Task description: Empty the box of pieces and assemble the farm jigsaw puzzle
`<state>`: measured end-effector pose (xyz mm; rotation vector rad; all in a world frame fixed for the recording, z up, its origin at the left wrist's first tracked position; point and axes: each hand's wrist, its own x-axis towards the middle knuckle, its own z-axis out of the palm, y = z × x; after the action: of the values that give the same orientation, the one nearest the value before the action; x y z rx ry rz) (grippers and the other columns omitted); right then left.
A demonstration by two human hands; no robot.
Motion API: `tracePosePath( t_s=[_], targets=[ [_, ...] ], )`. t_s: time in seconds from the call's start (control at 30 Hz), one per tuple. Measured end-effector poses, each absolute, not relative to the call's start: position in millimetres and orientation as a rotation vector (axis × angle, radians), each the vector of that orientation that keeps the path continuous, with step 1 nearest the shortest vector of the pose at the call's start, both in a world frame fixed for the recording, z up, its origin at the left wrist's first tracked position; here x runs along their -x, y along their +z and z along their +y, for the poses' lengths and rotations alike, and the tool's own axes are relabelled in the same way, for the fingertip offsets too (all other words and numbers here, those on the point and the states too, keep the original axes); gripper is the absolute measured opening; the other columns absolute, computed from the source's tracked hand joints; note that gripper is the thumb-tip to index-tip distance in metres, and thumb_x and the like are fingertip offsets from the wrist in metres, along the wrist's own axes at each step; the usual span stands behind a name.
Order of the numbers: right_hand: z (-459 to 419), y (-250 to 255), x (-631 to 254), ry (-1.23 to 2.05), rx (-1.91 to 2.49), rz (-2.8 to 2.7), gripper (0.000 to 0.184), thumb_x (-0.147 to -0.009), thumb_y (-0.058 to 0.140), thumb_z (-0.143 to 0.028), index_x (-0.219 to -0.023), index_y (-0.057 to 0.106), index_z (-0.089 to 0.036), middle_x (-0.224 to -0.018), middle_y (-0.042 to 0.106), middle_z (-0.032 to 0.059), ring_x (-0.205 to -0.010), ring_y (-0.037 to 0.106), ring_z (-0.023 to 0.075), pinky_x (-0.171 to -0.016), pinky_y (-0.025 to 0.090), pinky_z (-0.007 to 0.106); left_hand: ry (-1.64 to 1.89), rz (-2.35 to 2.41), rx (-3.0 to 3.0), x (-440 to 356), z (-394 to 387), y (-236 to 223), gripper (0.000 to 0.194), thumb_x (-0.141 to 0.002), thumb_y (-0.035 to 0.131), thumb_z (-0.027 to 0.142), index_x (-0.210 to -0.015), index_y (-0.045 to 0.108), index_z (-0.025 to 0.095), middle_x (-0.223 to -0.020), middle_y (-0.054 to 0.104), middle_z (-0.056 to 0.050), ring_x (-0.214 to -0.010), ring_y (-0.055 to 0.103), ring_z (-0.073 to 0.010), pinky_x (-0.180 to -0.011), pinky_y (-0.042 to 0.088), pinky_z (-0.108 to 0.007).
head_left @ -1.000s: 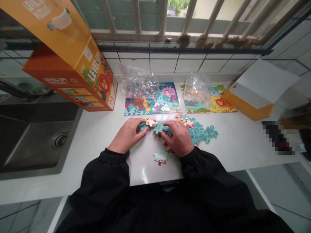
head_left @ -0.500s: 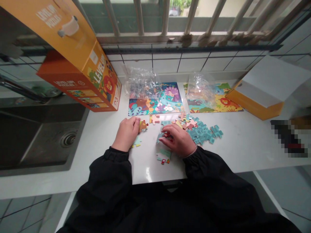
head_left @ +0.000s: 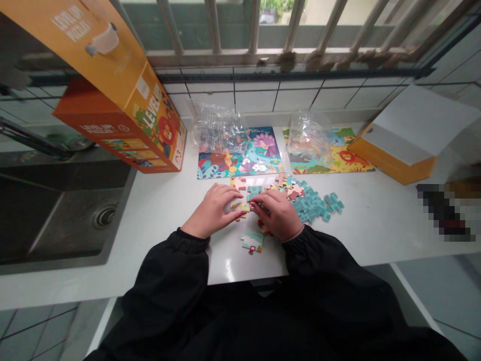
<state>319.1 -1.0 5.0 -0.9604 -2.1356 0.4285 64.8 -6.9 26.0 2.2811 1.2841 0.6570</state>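
Note:
My left hand (head_left: pixel 216 210) is open, thumb and fingers apart, around the left side of a yellowish puzzle piece (head_left: pixel 240 206). My right hand (head_left: pixel 278 213) is closed in a pinch at the right edge of that piece; the fingers partly hide it. Under the right palm, a reddish piece (head_left: pixel 263 226) shows in part. Nearer to me lies a pale green piece with a red tractor-like picture (head_left: pixel 252 240). Just beyond the hands are a pink and yellow piece (head_left: pixel 238 183) and a teal piece (head_left: pixel 254 192). A heap of pieces (head_left: pixel 310 203), mostly teal, spreads to the right.
Two picture sheets, one dark blue (head_left: pixel 259 165) and one yellow (head_left: pixel 349 160), lie at the back under clear plastic bags (head_left: pixel 220 128). An orange puzzle box (head_left: pixel 150 125) stands left beside the sink (head_left: pixel 75 215). An open white and orange box (head_left: pixel 398 155) sits right.
My left hand has moved right, toward the right hand, and its fingers have opened. The yellowish piece now shows between both hands. The right hand has closed its pinch, shifting little.

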Motion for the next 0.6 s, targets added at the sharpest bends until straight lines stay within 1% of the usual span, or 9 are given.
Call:
tracePosePath(
  t_s=[0.07,0.1,0.17,0.23,0.3,0.37,0.43,0.53,0.6],
  targets=[
    [0,5,-319,0.348,1.016,-2.131,0.016,-0.108,0.065,-0.032,-0.117,0.077,-0.025,-0.114,0.08,0.0092,-0.113,0.07,0.0284,-0.107,0.056,0.049,0.623,1.275,-2.304,-66,-7,23,0.035,-0.093,0.085,0.048,-0.119,0.076,0.026,-0.136,0.074,-0.01,-0.133,0.064,-0.0316,-0.123,0.042,-0.057],
    [0,4,-319,0.324,1.058,-2.144,0.022,-0.106,0.068,-0.032,-0.125,0.076,-0.025,-0.124,0.079,0.0106,-0.123,0.067,0.031,-0.114,0.053,0.054,0.622,1.289,-2.309,-65,-7,21,0.035,-0.091,0.087,0.048,-0.116,0.076,0.026,-0.136,0.074,-0.01,-0.133,0.064,-0.0318,-0.124,0.042,-0.057],
    [1,1,-318,0.307,1.143,-2.189,0.039,-0.101,0.074,-0.034,-0.139,0.072,-0.024,-0.14,0.075,0.0131,-0.138,0.06,0.0361,-0.123,0.045,0.063,0.63,1.33,-2.303,-63,-7,17,0.033,-0.091,0.087,0.045,-0.114,0.077,0.025,-0.137,0.073,-0.01,-0.134,0.063,-0.032,-0.123,0.043,-0.057],
    [1,-1,-317,0.314,1.198,-2.24,0.047,-0.098,0.078,-0.035,-0.143,0.07,-0.022,-0.143,0.073,0.0144,-0.14,0.059,0.0386,-0.126,0.039,0.069,0.649,1.387,-2.294,-61,-6,15,0.031,-0.093,0.085,0.042,-0.117,0.077,0.025,-0.135,0.074,-0.01,-0.133,0.063,-0.032,-0.12,0.045,-0.055],
    [2,-3,-317,0.325,1.228,-2.26,0.041,-0.098,0.079,-0.033,-0.136,0.072,-0.021,-0.134,0.077,0.0141,-0.132,0.063,0.038,-0.123,0.041,0.068,0.664,1.456,-2.295,-60,-5,14,0.03,-0.094,0.083,0.04,-0.118,0.077,0.024,-0.13,0.075,-0.01,-0.127,0.064,-0.0316,-0.115,0.048,-0.053],
    [3,-3,-318,0.353,1.222,-2.248,0.027,-0.1,0.075,-0.028,-0.126,0.075,-0.021,-0.122,0.079,0.0127,-0.122,0.067,0.0353,-0.118,0.047,0.061,0.674,1.524,-2.304,-60,-5,14,0.028,-0.094,0.083,0.038,-0.117,0.077,0.023,-0.123,0.074,-0.011,-0.121,0.065,-0.0313,-0.11,0.051,-0.051],
    [4,-1,-320,0.4,1.181,-2.195,0.015,-0.105,0.068,-0.027,-0.117,0.076,-0.022,-0.111,0.08,0.0106,-0.113,0.069,0.032,-0.114,0.05,0.056,0.693,1.552,-2.315,-61,-5,16,0.028,-0.094,0.082,0.038,-0.116,0.076,0.021,-0.122,0.074,-0.011,-0.119,0.065,-0.0318,-0.108,0.052,-0.051],
    [4,0,-322,0.484,1.137,-2.064,0.019,-0.112,0.058,-0.035,-0.11,0.074,-0.025,-0.106,0.08,0.0089,-0.105,0.071,0.0281,-0.105,0.054,0.048,0.771,1.464,-2.315,-63,-6,22,0.037,-0.096,0.082,0.04,-0.127,0.072,0.022,-0.13,0.073,-0.012,-0.126,0.065,-0.032,-0.112,0.051,-0.051],
    [3,-1,-322,0.511,1.159,-2.007,0.024,-0.112,0.057,-0.044,-0.108,0.071,-0.025,-0.103,0.078,0.0087,-0.1,0.07,0.027,-0.096,0.056,0.045,0.82,1.348,-2.296,-67,-7,26,0.047,-0.096,0.082,0.043,-0.136,0.068,0.025,-0.137,0.073,-0.011,-0.13,0.065,-0.031,-0.115,0.05,-0.05]
  ],
)
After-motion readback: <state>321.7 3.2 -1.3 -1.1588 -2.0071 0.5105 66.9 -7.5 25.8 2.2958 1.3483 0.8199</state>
